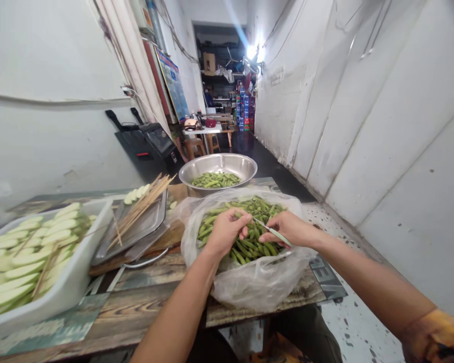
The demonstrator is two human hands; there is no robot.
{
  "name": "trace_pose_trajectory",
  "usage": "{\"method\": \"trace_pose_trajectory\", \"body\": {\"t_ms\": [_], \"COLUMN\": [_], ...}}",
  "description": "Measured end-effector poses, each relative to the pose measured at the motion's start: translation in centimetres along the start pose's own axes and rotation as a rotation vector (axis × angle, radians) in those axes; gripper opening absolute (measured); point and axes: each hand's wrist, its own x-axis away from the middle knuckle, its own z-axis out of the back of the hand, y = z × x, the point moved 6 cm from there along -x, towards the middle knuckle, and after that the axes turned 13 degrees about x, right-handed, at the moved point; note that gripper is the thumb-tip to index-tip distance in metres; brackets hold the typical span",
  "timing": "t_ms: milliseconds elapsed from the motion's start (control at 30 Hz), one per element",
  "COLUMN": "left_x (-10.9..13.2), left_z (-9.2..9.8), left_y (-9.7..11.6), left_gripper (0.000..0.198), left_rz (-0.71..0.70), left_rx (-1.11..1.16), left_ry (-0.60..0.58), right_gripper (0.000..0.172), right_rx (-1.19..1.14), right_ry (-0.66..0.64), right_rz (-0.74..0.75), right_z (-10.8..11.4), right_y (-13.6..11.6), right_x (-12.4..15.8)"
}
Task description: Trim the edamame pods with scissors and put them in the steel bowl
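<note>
Right hand (285, 228) grips a green-handled tool (280, 237), its thin metal blade angled toward the left hand (229, 229); left fingertips pinched together close by the blade tip, a bit of green showing at them; cannot tell whether a pod is held there. Both hands just above a heap of green pods (245, 257), inside an open, translucent plastic bag (249, 287); bag sits toward the right end of the table (136, 310), its lower folds near the near edge. Metal bowl (247, 169) behind the bag, near the table's far edge, more pods in its bottom; left of the bag, a wooden board (176, 232) and a metal tray (157, 212) with a bundle of thin sticks (144, 201) across it; toward the table's left edge, a white tub (77, 272) full of pale green slices (26, 257).
</note>
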Motion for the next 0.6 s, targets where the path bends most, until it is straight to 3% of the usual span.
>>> {"method": "trace_pose_trajectory", "body": {"t_ms": [67, 133, 300, 433, 533, 600], "left_x": [0.4, 1.1, 2.1, -1.9, -6.5, -7.3], "left_z": [0.2, 0.8, 2.3, 3.0, 3.0, 1.8], "left_y": [0.7, 2.1, 8.0, 13.5, 14.5, 13.7], "left_gripper": [0.029, 0.029, 0.026, 0.023, 0.032, 0.039], "left_rz": [0.014, -0.031, -0.381, -0.663, -0.513, -0.509], "left_rx": [0.009, 0.041, -0.134, -0.517, -0.981, -1.225], "left_ry": [0.008, 0.063, 0.238, 0.355, 0.369, 0.279], "right_gripper": [0.042, 0.039, 0.031, 0.032, 0.031, 0.029], "right_rx": [-0.01, -0.048, -0.253, -0.424, -0.473, -0.444], "right_ry": [0.027, 0.141, 0.544, 0.603, 0.639, 0.67], "right_rz": [-0.005, -0.016, -0.008, 0.009, 0.023, 0.013], "right_z": [0.1, 0.8, 2.3, 1.1, 0.4, 0.2], "right_y": [0.3, 0.6, 2.2, 3.2, 3.3, 3.2], "right_x": [0.0, 0.3, 2.1, 2.3, 2.0, 1.9]}}
